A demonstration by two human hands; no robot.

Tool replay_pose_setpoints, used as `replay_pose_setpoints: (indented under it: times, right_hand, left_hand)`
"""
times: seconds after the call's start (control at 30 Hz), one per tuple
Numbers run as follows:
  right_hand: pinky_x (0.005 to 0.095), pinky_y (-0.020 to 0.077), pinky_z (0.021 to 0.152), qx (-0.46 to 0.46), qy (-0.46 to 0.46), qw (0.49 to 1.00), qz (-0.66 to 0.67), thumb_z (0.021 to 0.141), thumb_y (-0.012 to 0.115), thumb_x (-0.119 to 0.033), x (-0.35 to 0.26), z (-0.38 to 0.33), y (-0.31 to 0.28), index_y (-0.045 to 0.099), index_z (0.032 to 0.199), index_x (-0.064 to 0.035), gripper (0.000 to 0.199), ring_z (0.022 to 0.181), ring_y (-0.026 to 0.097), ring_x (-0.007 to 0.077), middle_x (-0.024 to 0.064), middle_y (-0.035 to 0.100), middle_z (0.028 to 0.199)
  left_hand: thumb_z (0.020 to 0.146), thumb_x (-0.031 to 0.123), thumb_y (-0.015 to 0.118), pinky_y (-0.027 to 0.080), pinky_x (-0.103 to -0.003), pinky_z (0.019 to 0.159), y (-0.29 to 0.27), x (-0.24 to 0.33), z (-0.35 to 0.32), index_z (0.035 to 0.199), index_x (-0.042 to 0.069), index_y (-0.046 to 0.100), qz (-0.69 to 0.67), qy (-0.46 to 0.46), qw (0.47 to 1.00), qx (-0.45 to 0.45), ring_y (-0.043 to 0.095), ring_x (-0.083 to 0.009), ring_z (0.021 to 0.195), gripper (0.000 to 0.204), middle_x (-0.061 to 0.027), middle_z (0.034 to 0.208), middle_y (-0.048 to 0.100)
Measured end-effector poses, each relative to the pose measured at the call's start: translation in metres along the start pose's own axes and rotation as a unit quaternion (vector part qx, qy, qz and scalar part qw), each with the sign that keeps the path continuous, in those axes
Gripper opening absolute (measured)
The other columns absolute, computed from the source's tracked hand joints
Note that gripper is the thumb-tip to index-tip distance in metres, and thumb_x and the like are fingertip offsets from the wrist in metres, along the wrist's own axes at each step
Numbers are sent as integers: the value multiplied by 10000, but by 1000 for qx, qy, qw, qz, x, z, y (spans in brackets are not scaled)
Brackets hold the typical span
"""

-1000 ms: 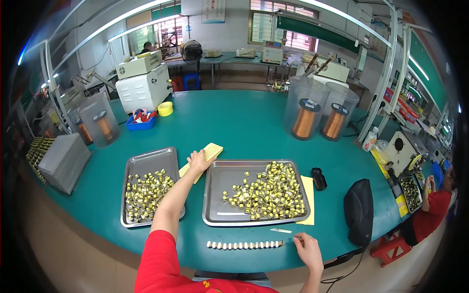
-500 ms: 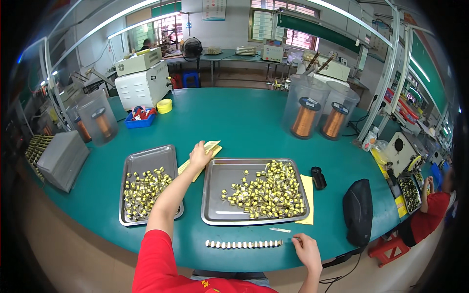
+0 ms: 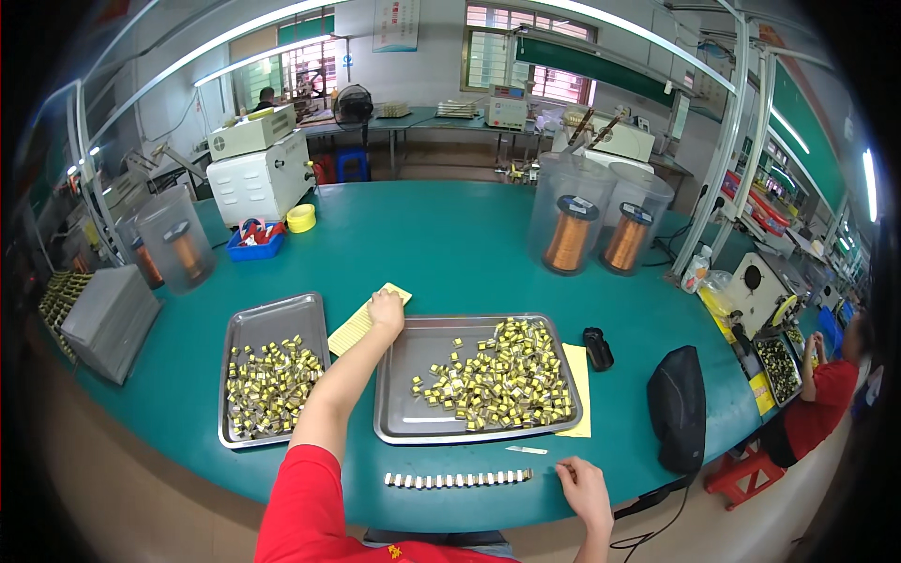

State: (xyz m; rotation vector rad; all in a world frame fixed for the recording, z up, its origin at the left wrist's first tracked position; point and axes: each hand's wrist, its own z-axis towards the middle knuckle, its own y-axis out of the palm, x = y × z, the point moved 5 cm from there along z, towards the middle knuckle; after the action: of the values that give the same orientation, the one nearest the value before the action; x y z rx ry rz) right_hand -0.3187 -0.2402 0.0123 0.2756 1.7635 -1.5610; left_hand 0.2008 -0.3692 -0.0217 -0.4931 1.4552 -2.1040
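Observation:
My left hand (image 3: 386, 311) reaches far forward and is closed at the upper end of a yellow sheet (image 3: 352, 330) with printed rows, lying between two metal trays. My right hand (image 3: 584, 490) rests near the table's front edge, thumb and fingers pinched together; anything between them is too small to make out. Just left of it, a straight row of small blocks (image 3: 458, 479), pale on top, lies across the table. A small craft-knife blade or thin pale strip (image 3: 527, 450) lies above the row. Many yellow-wrapped small coils (image 3: 514, 380) fill part of the larger tray (image 3: 404, 427).
A second tray (image 3: 272, 314) at left holds more yellow-wrapped coils. Clear tubs with copper wire spools (image 3: 570, 236) stand at the back right. A black pouch (image 3: 678, 408) and a small black object (image 3: 597, 348) lie at right. Another person in red (image 3: 831, 399) sits far right.
The yellow sheet, lifted and folded at its end before, now lies flatter under my left hand. My right hand stays pinched beside the row. The whole view has shifted slightly.

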Motion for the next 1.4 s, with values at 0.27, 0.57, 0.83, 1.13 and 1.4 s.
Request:
replay_pose_setpoints:
  times: [0.27, 0.57, 0.83, 1.13, 1.4]
  right_hand:
    - [394, 488, 694, 290, -3, 956, 41, 902, 629, -62, 29, -23, 6, 653, 934, -3, 71, 806, 596, 305, 147, 635, 869]
    - [361, 481, 634, 335, -59, 940, -4, 886, 637, -19, 32, -32, 32, 652, 900, -2, 27, 721, 581, 256, 108, 625, 802]
    - [398, 457, 644, 340, -50, 939, 13, 838, 667, -20, 36, -29, 33, 655, 870, -21, 34, 695, 570, 281, 94, 616, 736]
    - [397, 452, 648, 349, -60, 935, 5, 837, 666, -24, 31, -31, 30, 654, 860, -31, 27, 687, 568, 273, 85, 599, 723]
    - [397, 455, 660, 342, -62, 938, -4, 835, 666, -26, 31, -32, 29, 655, 860, -32, 27, 688, 572, 266, 79, 603, 723]
  left_hand:
    - [774, 392, 787, 369, -453, 1033, 14, -54, 10, 1099, 82, 669, -227, -218, 946, -79, 498, -319, 1236, 464, -144, 1266, 573]
    - [686, 267, 878, 505, -415, 871, 52, -105, 24, 984, 70, 698, -437, -310, 844, -18, 696, -229, 930, 400, -90, 960, 732]
    - [755, 216, 838, 555, -318, 703, 10, -101, 23, 888, -13, 758, -434, -163, 885, -39, 714, -184, 762, 276, -123, 844, 748]
    - [773, 204, 817, 537, -338, 700, -20, -106, 19, 889, -11, 741, -437, -85, 891, 90, 689, -197, 714, 256, -121, 760, 716]
    - [851, 189, 742, 511, -301, 667, -19, -108, 13, 866, -14, 714, -425, -66, 902, 24, 664, -135, 707, 206, -72, 739, 715]
